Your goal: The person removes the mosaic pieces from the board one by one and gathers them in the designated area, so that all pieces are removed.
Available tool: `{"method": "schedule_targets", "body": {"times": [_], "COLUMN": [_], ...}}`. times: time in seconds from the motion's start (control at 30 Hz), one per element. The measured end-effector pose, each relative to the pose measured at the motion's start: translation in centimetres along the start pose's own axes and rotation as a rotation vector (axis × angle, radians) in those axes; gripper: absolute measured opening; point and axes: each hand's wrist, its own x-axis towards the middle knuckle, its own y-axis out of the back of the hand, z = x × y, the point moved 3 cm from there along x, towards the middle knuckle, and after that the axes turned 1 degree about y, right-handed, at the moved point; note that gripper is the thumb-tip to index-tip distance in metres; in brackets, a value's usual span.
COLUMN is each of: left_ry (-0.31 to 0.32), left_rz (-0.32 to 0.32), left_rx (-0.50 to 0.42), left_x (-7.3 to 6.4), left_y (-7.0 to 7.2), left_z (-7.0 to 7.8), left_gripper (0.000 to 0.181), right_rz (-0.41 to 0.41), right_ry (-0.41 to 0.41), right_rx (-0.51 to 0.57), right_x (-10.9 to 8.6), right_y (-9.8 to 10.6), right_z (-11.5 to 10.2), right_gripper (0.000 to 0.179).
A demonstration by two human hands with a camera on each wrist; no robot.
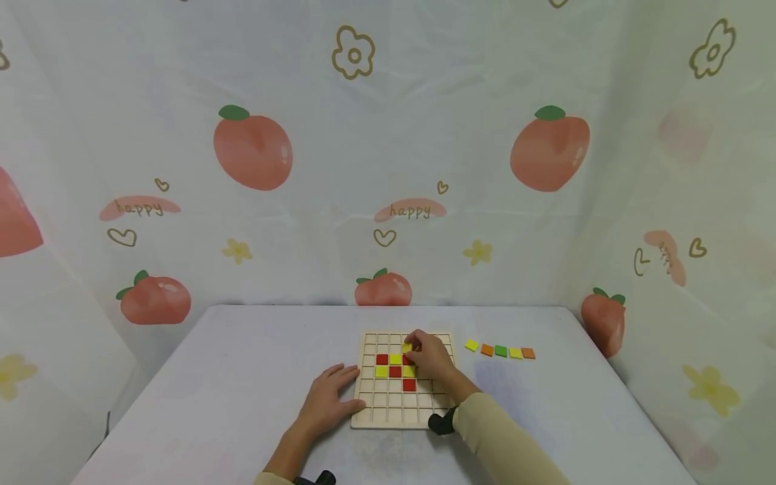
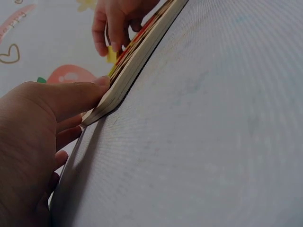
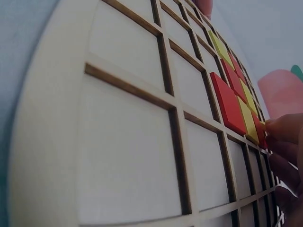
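A wooden grid board (image 1: 388,417) lies on the table, with several red and yellow square tiles set in its middle cells. My right hand (image 1: 429,357) is over the board's upper part and pinches a yellow tile (image 1: 407,347) between thumb and fingers. In the left wrist view that yellow tile (image 2: 111,54) shows under the fingertips, tilted against the board. Just below it sits a red tile (image 1: 409,384) nearer me, also seen large in the right wrist view (image 3: 228,105). My left hand (image 1: 327,401) rests at the board's left edge, thumb and fingertips touching it.
Right of the board lies a row of loose tiles: a yellow one (image 1: 471,345), an orange one (image 1: 487,350), a green one (image 1: 500,351), then another yellow (image 1: 515,353) and orange (image 1: 529,353). A printed curtain (image 1: 388,135) hangs behind the white table (image 1: 242,350).
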Motion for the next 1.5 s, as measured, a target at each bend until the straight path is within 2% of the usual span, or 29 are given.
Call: {"method": "schedule_targets", "body": {"times": [0.23,0.57,0.87,0.93,1.17,1.5], "left_ry": [-0.014,-0.025,-0.028,-0.028,-0.022,-0.015], "left_rz": [-0.005,0.005,0.006,0.007,0.007,0.013], "left_rx": [0.003,0.001,0.009,0.007,0.013,0.013], "left_x": [0.1,0.1,0.1,0.1,0.1,0.1], "left_y": [-0.2,-0.1,-0.1,-0.1,-0.3,-0.2], "left_z": [-0.3,-0.3,-0.2,-0.2,-0.3,-0.3], "left_gripper": [0.066,0.066,0.066,0.065,0.066,0.067], "right_rz": [0.016,0.057,0.091,0.098,0.138,0.177], "right_ry": [-0.015,-0.053,-0.045,-0.046,0.022,-0.043], "right_rx": [0.013,0.100,0.088,0.089,0.117,0.117], "right_x": [-0.2,-0.9,-1.3,-1.5,-2.4,-3.4], "right_y": [0.0,1.0,2.0,2.4,4.0,6.0], "right_z": [-0.3,-0.5,-0.1,0.0,-0.1,1.0], "right_gripper": [0.018,0.018,0.018,0.018,0.016,0.013]}}
